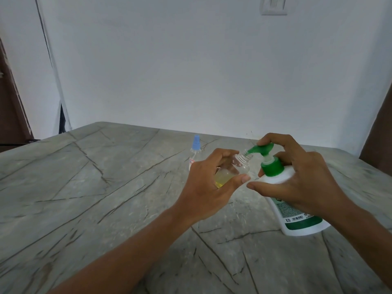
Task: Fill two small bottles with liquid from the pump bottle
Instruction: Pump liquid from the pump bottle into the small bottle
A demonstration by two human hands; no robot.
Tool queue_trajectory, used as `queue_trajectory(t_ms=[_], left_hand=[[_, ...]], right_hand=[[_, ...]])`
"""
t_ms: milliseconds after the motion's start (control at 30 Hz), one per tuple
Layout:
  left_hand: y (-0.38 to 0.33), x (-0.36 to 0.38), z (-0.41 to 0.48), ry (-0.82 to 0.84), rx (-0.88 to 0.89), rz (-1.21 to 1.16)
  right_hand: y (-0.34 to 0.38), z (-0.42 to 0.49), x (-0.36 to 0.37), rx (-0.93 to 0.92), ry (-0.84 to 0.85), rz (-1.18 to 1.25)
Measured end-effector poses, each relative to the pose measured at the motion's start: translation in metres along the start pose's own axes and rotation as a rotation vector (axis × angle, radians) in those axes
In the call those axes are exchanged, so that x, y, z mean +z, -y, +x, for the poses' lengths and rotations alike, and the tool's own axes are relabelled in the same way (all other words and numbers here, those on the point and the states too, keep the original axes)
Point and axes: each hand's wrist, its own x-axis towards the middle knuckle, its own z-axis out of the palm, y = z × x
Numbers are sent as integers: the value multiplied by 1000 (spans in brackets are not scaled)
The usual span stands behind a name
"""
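The left hand (pixel 209 183) gripped a small clear plastic bottle (pixel 235 169), fingers and thumb curled round its body, and held it tilted above the grey veined stone table (pixel 84 187), its open threaded neck touching the spout of the green pump head (pixel 262 150). The right hand (pixel 301 179) was closed round the shoulder of the white pump bottle with green label (pixel 297 217), one finger resting on top of the pump head. That bottle leaned leftwards, its base on the table towards the right edge.

Pale yellow liquid sat in the lower part of the small bottle, perhaps half its height, so the first fill looked under way but unfinished. A second small clear bottle with a blue spray cap (pixel 196 145) stood upright just behind the left hand, near the table's far edge. Its cap was still on, and whether it held liquid could not be told. It probably remained to be filled.
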Motion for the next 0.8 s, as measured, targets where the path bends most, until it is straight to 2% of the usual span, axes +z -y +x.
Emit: queue_trajectory(t_ms=[800], left_hand=[[0, 1, -1, 7, -4, -20]], right_hand=[[2, 2, -1, -36, 6, -35]])
